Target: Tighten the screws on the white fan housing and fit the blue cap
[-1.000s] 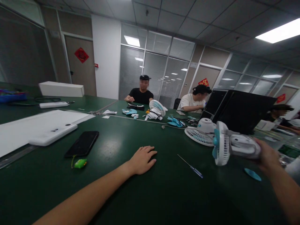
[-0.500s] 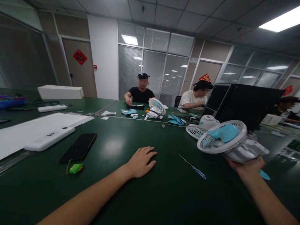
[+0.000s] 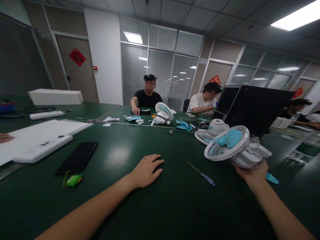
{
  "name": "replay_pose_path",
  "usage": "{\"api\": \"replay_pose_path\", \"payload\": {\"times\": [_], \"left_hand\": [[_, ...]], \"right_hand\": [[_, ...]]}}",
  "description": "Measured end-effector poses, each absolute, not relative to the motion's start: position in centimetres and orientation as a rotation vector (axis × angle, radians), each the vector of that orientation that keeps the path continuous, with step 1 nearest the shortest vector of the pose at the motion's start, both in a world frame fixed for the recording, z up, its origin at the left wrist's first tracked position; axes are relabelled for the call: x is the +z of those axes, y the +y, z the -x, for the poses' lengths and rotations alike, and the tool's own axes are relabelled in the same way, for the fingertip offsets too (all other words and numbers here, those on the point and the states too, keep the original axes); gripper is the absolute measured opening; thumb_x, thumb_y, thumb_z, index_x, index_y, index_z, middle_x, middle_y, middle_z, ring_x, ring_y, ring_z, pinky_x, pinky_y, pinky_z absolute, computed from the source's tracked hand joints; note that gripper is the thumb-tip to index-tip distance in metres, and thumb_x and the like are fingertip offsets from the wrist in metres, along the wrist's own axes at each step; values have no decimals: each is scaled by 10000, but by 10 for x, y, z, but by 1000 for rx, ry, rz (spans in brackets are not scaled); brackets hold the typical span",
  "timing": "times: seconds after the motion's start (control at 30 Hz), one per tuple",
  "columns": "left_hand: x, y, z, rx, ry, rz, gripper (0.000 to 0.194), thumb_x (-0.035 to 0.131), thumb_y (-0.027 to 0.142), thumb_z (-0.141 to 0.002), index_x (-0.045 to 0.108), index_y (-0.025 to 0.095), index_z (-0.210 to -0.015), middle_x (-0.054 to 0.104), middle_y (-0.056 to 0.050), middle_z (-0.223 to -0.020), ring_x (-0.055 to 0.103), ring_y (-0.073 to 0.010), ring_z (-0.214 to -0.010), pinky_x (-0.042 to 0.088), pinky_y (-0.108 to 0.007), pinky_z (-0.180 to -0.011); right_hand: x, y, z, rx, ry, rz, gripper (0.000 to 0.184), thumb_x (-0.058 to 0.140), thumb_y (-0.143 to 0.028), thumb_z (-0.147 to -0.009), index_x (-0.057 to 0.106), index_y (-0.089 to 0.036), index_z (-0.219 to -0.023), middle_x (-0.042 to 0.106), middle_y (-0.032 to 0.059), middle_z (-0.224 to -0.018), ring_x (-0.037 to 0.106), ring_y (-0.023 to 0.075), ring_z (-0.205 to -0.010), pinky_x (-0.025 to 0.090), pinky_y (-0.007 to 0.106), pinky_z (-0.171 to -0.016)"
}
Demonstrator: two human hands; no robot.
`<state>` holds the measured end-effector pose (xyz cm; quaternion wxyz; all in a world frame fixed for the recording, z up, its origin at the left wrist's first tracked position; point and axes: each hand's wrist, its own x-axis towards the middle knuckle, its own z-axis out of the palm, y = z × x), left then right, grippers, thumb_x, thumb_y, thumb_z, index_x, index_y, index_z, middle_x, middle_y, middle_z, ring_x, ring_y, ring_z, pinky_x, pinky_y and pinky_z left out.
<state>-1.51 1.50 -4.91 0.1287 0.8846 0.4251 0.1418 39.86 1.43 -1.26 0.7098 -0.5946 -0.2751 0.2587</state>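
My left hand (image 3: 146, 170) lies flat on the green table (image 3: 175, 206), its fingers spread and nothing in it. On the right, my right hand (image 3: 252, 171) grips a small white fan (image 3: 227, 143) from below by its base, holding it tilted above the table. Light blue blades show through the fan's round grille. Between my hands rests a screwdriver (image 3: 207, 179) with a clear bluish handle. Behind the held fan is a second white fan part (image 3: 218, 127) with a grille. A loose blue blade (image 3: 272, 178) pokes out beside my right wrist.
A black phone (image 3: 77, 157) with a green charm (image 3: 74, 180) lies at left, near a white board (image 3: 47, 148). A large black case (image 3: 255, 106) stands back right. Across the table, two people sit near another fan (image 3: 162, 113) and blue blades (image 3: 184, 125). Someone's hand (image 3: 6, 137) shows at the left edge.
The whole view has shifted slightly. Another person's hand has appeared at the left edge over the white board. My left hand stays flat, and my right hand still holds the fan.
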Motion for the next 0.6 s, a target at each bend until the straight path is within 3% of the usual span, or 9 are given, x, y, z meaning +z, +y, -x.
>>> {"api": "replay_pose_path", "payload": {"times": [0.23,0.5,0.6], "left_hand": [[-51,16,16,410,1230,-2565,489,413,433,-985,474,240,-1430,412,-93,-1545,339,-301,-1444,276,-528,-1170],[-48,15,16,427,1216,-2515,491,435,423,-974,489,222,-1420,417,-101,-1541,330,-298,-1446,255,-527,-1177],[-49,16,16,472,1204,-2467,483,474,416,-954,515,225,-1396,434,-95,-1530,336,-297,-1442,245,-528,-1179]], "right_hand": [[-9,15,-391,692,-528,1155,567,289,-512,-872,425,-355,-1399,526,37,-1422,580,313,-1212,592,510,-801],[0,5,-377,741,-447,1072,616,176,-531,-873,387,-315,-1410,470,69,-1459,538,320,-1265,583,493,-828],[6,0,-368,679,-603,1149,724,68,-597,-847,371,-268,-1416,498,134,-1411,570,359,-1213,579,545,-786]]}}
